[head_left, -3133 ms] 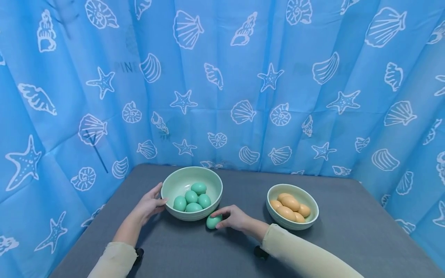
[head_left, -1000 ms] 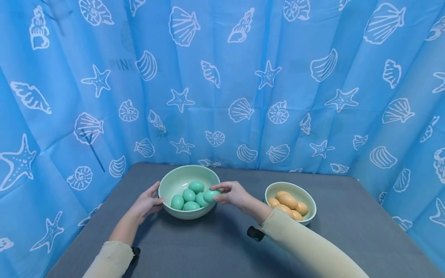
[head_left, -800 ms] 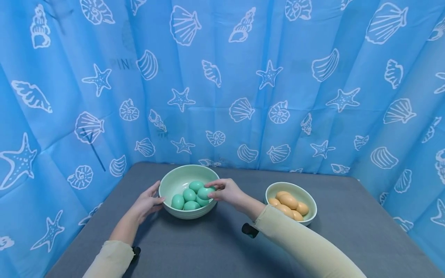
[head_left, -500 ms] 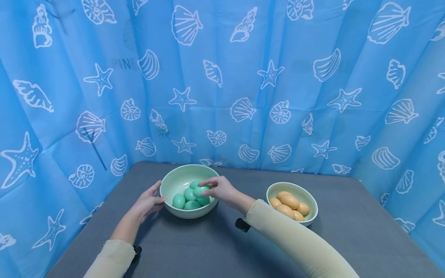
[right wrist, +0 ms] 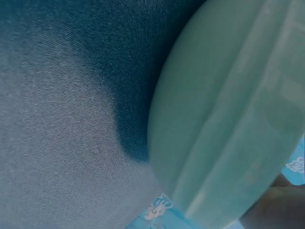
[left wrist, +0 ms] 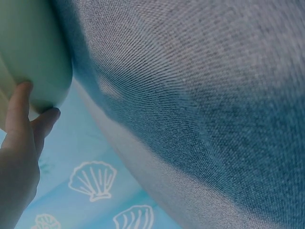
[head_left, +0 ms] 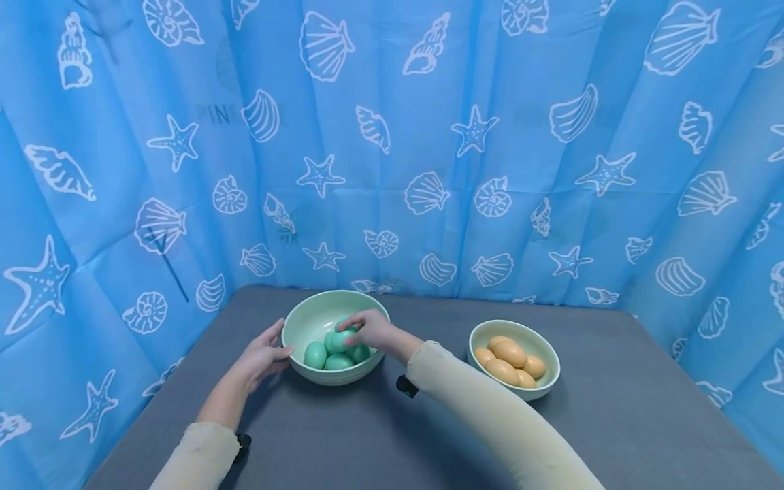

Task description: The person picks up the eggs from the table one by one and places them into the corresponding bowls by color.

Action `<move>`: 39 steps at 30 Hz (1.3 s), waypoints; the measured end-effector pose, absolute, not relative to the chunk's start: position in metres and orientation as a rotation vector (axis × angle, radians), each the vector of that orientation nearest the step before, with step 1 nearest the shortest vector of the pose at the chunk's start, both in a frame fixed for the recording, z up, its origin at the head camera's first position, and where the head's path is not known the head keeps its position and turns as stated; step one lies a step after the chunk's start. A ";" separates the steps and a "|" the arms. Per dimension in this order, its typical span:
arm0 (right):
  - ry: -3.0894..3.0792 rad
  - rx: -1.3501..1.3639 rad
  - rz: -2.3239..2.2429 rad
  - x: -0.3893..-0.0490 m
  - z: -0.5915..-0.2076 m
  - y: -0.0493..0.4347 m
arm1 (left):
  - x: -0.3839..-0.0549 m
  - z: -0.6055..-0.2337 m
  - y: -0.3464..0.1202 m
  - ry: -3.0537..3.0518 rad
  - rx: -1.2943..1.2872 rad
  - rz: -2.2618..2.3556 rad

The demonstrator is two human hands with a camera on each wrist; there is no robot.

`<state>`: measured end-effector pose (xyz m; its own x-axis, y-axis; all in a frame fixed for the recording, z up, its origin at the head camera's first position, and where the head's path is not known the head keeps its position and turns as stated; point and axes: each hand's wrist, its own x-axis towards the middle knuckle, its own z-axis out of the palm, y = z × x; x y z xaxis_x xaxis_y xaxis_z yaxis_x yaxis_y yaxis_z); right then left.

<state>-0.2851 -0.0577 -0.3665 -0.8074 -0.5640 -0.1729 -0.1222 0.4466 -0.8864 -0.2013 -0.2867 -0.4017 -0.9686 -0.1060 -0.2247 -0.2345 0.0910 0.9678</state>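
In the head view, a large pale green bowl (head_left: 333, 376) stands on the left half of the table with several green eggs (head_left: 315, 355) inside. My left hand (head_left: 260, 357) touches the bowl's left outer wall, thumb in front and fingers spread along the side. The left wrist view has the left hand (left wrist: 21, 136) with its fingertips against the bowl (left wrist: 35, 52). Over the inside of the bowl, my right hand (head_left: 375, 331) pinches a green egg (head_left: 341, 340) among the others. From the right wrist, the bowl's ribbed outer wall (right wrist: 214, 114) hides most of the right hand (right wrist: 279, 207).
A smaller pale green bowl (head_left: 542, 389) with several light brown eggs (head_left: 510, 354) stands to the right, beyond the right sleeve (head_left: 478, 415). Grey cloth covers the table (head_left: 618, 408). A blue curtain (head_left: 392, 156) with white shells hangs behind.
My right hand has lifted a green egg from the table beside the large bowl, carried it over the rim and lowered it among the others. My left hand stays at the bowl.
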 end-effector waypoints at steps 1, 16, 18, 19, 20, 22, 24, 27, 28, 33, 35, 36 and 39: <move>2.255 -0.572 -1.322 -0.285 -0.366 -0.059 | -0.201 -0.402 -0.287 2.247 -0.352 2.025; 2.261 -0.535 -1.240 -0.294 -0.382 -0.078 | -0.201 -0.407 -0.288 2.258 -0.378 2.013; 2.258 -0.519 -1.237 -0.295 -0.382 -0.079 | -0.201 -0.407 -0.288 2.258 -0.384 2.011; 2.259 -0.509 -1.237 -0.295 -0.382 -0.080 | -0.201 -0.407 -0.288 2.257 -0.388 2.012; 2.256 -0.499 -1.238 -0.295 -0.382 -0.080 | -0.202 -0.407 -0.288 2.257 -0.388 2.011; 2.258 -0.487 -1.234 -0.295 -0.382 -0.081 | -0.201 -0.406 -0.288 2.254 -0.377 2.014; 2.257 -0.481 -1.233 -0.295 -0.382 -0.081 | -0.202 -0.407 -0.289 2.249 -0.365 2.025; 2.263 -0.479 -1.225 -0.295 -0.383 -0.082 | -0.201 -0.406 -0.289 2.242 -0.342 2.037; 2.264 -0.476 -1.224 -0.296 -0.383 -0.082 | -0.201 -0.407 -0.289 2.241 -0.341 2.039; 2.265 -0.461 -1.221 -0.296 -0.384 -0.083 | -0.201 -0.407 -0.289 2.238 -0.343 2.046; 2.263 -0.458 -1.219 -0.296 -0.384 -0.083 | -0.202 -0.408 -0.289 2.239 -0.342 2.049; 2.265 -0.460 -1.217 -0.296 -0.384 -0.084 | -0.202 -0.407 -0.289 2.241 -0.340 2.048; 2.272 -0.458 -1.208 -0.295 -0.384 -0.084 | -0.201 -0.408 -0.289 2.242 -0.334 2.047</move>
